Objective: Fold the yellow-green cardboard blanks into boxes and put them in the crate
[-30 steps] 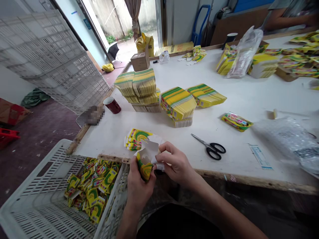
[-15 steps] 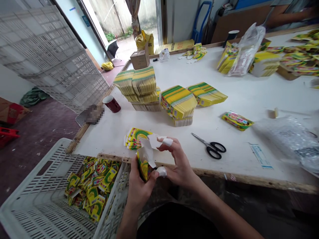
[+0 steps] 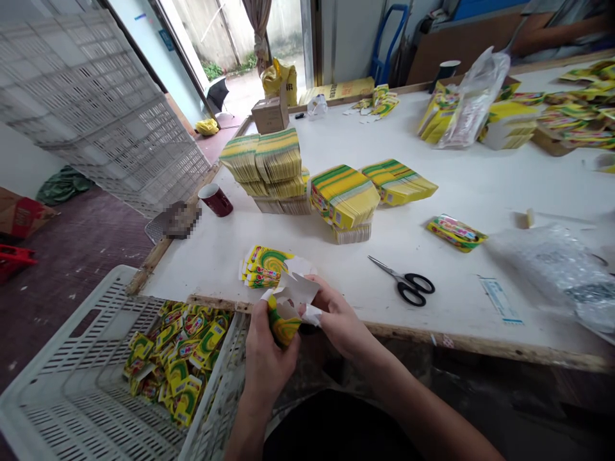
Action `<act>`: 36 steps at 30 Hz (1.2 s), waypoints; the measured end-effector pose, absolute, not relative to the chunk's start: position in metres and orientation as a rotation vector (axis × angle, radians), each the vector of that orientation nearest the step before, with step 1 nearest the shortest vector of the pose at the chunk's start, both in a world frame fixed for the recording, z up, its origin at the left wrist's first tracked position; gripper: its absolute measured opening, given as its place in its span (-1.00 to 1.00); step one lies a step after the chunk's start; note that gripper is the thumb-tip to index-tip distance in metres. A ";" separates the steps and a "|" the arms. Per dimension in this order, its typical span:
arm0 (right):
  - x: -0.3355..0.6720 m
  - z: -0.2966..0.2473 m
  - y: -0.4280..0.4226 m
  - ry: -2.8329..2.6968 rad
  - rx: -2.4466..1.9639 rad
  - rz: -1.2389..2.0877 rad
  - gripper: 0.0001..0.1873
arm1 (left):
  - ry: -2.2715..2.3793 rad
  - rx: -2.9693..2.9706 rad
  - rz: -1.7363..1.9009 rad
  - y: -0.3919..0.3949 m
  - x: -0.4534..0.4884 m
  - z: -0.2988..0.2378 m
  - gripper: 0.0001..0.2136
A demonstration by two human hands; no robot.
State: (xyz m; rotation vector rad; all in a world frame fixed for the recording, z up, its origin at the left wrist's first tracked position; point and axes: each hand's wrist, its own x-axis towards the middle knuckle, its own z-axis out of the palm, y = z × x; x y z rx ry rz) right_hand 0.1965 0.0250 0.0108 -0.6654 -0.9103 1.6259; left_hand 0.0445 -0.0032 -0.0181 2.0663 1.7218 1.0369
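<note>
In my left hand (image 3: pixel 271 358) is a small yellow-and-green carton (image 3: pixel 284 325), gripped around its sides with its white flaps standing up. My right hand (image 3: pixel 339 320), with white tape on its fingers, pinches the carton's upper edge and flap between thumb and fingers. The carton's mouth faces up, and its inside is partly visible. Just beyond lie several flat cartons (image 3: pixel 264 264), fanned on the white table near its front edge. Black-handled scissors (image 3: pixel 406 282) rest to the right of my hands.
A white plastic crate (image 3: pixel 67 365) at lower left holds many small cartons (image 3: pixel 180 362). Bundled flat cartons (image 3: pixel 343 192) stand mid-table beside taller stacks (image 3: pixel 264 160). Also there are a dark red mug (image 3: pixel 217 202), a filled pack (image 3: pixel 456 232) and bubble wrap (image 3: pixel 552 269). A person's arm shows at top right.
My right hand has come down and closed on the flap and rim of the carton; before, its index finger and thumb were spread apart. The carton has tilted slightly in my left hand.
</note>
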 end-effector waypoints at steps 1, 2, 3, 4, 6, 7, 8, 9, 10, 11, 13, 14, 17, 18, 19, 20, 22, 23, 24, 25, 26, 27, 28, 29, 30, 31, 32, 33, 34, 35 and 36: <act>0.197 0.013 0.025 -0.858 -0.663 1.680 -0.70 | 1.727 2.109 1.042 -0.003 0.043 -0.020 -0.36; 0.198 0.014 0.024 -0.813 -0.666 1.723 -0.73 | 1.730 2.144 1.044 -0.003 0.042 -0.022 -0.36; 0.198 0.016 0.024 -0.780 -0.678 1.757 -0.75 | 1.734 2.173 1.040 -0.003 0.042 -0.023 -0.36; 0.199 0.017 0.024 -0.756 -0.700 1.773 -0.76 | 1.733 2.196 1.030 -0.004 0.042 -0.024 -0.38; 0.198 0.020 0.024 -0.735 -0.755 1.779 -0.78 | 1.719 2.230 0.994 -0.005 0.045 -0.023 -0.42; 0.198 0.020 0.024 -0.733 -0.777 1.775 -0.78 | 1.711 2.240 0.976 -0.005 0.046 -0.022 -0.44; 0.198 0.020 0.024 -0.737 -0.785 1.772 -0.78 | 1.708 2.245 0.964 -0.006 0.048 -0.021 -0.45; 0.198 0.019 0.024 -0.747 -0.780 1.766 -0.78 | 1.712 2.246 0.959 -0.006 0.049 -0.020 -0.45; 0.199 0.018 0.024 -0.763 -0.769 1.756 -0.78 | 1.727 2.244 0.959 -0.005 0.050 -0.019 -0.44; 0.199 0.016 0.024 -0.791 -0.755 1.738 -0.77 | 1.748 2.239 0.961 -0.005 0.051 -0.018 -0.42; 0.202 0.013 0.025 -0.892 -0.719 1.663 -0.72 | 1.794 2.229 0.954 -0.003 0.051 -0.016 -0.38; 0.203 0.011 0.025 -0.958 -0.697 1.619 -0.69 | 1.817 2.224 0.946 -0.003 0.051 -0.014 -0.36; 0.205 0.008 0.023 -1.141 -0.638 1.548 -0.62 | 1.846 2.219 0.907 -0.001 0.052 -0.010 -0.32; 0.205 0.007 0.023 -1.182 -0.643 1.537 -0.62 | 1.838 2.222 0.890 -0.001 0.052 -0.009 -0.30; 0.205 0.007 0.022 -1.217 -0.667 1.525 -0.63 | 1.826 2.224 0.867 -0.001 0.052 -0.008 -0.29; 0.205 0.007 0.021 -1.250 -0.700 1.504 -0.65 | 1.812 2.224 0.839 -0.001 0.052 -0.007 -0.27; 0.205 0.007 0.020 -1.310 -0.763 1.452 -0.67 | 1.797 2.207 0.790 -0.003 0.052 -0.005 -0.25; 0.206 0.008 0.020 -1.338 -0.780 1.439 -0.67 | 1.797 2.184 0.770 -0.004 0.052 -0.004 -0.24; 0.207 0.009 0.020 -1.360 -0.786 1.440 -0.67 | 1.793 2.155 0.755 -0.005 0.052 -0.003 -0.23; 0.208 0.010 0.020 -1.379 -0.787 1.452 -0.67 | 1.782 2.122 0.744 -0.006 0.052 -0.001 -0.24; 0.209 0.011 0.020 -1.395 -0.788 1.469 -0.67 | 1.763 2.092 0.737 -0.006 0.052 0.000 -0.24; 0.211 0.013 0.021 -1.411 -0.792 1.486 -0.67 | 1.738 2.069 0.735 -0.007 0.052 0.001 -0.26; 0.212 0.014 0.021 -1.425 -0.794 1.499 -0.67 | 1.708 2.056 0.738 -0.007 0.053 0.002 -0.27; 0.214 0.016 0.022 -1.437 -0.793 1.506 -0.68 | 1.678 2.052 0.750 -0.007 0.053 0.002 -0.27; 0.215 0.017 0.022 -1.453 -0.786 1.510 -0.69 | 1.654 2.053 0.767 -0.006 0.053 0.003 -0.28; 0.215 0.018 0.022 -1.472 -0.778 1.509 -0.70 | 1.637 2.053 0.783 -0.006 0.053 0.003 -0.30; 0.215 0.018 0.021 -1.492 -0.774 1.502 -0.71 | 1.625 2.054 0.795 -0.005 0.053 0.003 -0.31; 0.215 0.018 0.021 -1.514 -0.779 1.485 -0.72 | 1.618 2.053 0.802 -0.005 0.053 0.003 -0.33; 0.215 0.018 0.020 -1.536 -0.792 1.455 -0.71 | 1.613 2.053 0.802 -0.004 0.052 0.003 -0.34; 0.214 0.018 0.019 -1.559 -0.814 1.412 -0.69 | 1.608 2.056 0.795 -0.003 0.052 0.003 -0.36; 0.213 0.017 0.018 -1.582 -0.843 1.361 -0.67 | 1.607 2.061 0.783 -0.003 0.051 0.003 -0.36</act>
